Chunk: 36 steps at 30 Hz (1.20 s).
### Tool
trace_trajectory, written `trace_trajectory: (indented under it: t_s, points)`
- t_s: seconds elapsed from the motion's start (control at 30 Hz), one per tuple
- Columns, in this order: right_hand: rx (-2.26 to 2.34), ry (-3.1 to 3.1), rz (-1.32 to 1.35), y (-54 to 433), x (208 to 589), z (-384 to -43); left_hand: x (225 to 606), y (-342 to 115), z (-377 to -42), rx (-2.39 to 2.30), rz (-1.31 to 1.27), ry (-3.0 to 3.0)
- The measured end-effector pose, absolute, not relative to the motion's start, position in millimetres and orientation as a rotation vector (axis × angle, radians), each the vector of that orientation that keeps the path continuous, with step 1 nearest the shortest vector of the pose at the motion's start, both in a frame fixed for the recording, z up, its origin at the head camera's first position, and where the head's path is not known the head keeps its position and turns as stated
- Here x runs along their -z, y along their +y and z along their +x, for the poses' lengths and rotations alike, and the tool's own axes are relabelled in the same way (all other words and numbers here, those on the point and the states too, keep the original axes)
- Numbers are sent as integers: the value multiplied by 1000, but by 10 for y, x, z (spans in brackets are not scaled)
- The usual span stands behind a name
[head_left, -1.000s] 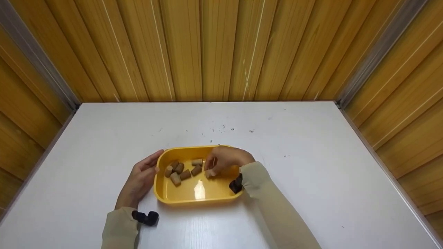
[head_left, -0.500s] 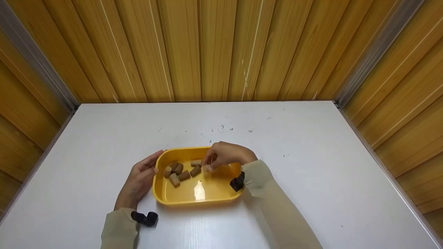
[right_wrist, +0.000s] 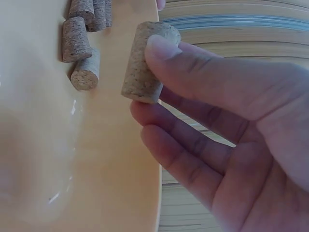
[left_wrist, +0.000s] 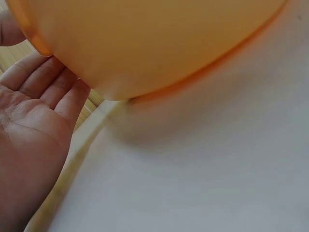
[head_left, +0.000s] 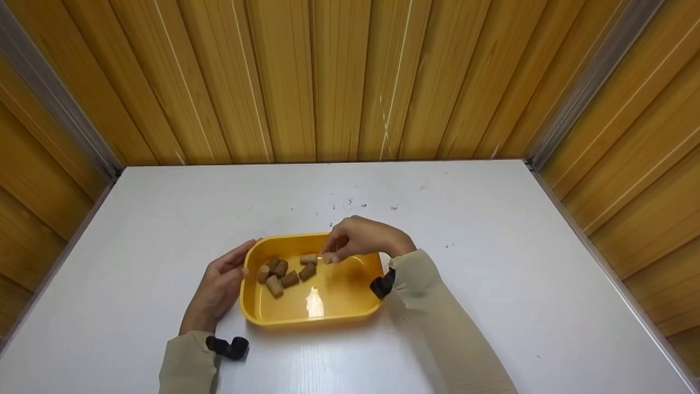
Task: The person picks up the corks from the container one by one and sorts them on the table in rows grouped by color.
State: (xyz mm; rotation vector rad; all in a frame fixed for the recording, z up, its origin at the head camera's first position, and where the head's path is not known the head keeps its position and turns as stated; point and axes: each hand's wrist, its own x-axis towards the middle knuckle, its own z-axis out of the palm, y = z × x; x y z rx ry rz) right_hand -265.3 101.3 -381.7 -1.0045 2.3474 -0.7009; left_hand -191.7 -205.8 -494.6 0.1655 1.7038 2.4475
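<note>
One cork (right_wrist: 137,67) pinched in right hand (head_left: 365,238), thumb against fingers, long axis crosswise to thumb; sits over yellow tray (head_left: 311,323). Loose corks (head_left: 290,279) beyond fingertips, toward left hand (head_left: 219,284): farther off, fingers extended against tray's outer wall.

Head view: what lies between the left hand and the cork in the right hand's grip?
The left wall of the yellow tray and several loose corks, as the head view shows.

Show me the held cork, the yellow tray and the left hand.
Held cork (right_wrist: 137,70), right wrist view: middle of its curved side.
Yellow tray (head_left: 334,287), head view: its bare floor.
Left hand (head_left: 217,285), head view: its middle.
</note>
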Motion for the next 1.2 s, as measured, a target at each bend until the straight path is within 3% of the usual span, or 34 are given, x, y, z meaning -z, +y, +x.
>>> trace_trajectory:
  t_s: [0.6,1.2]
  points:
    - [905,2409,-1014,1360,3813,-2687,4957,-2075,-1928,-2457,151,1674]
    - [1158,2517,-800,1689,3964,-2739,4955,-2047,-1938,-2473,147,1679]
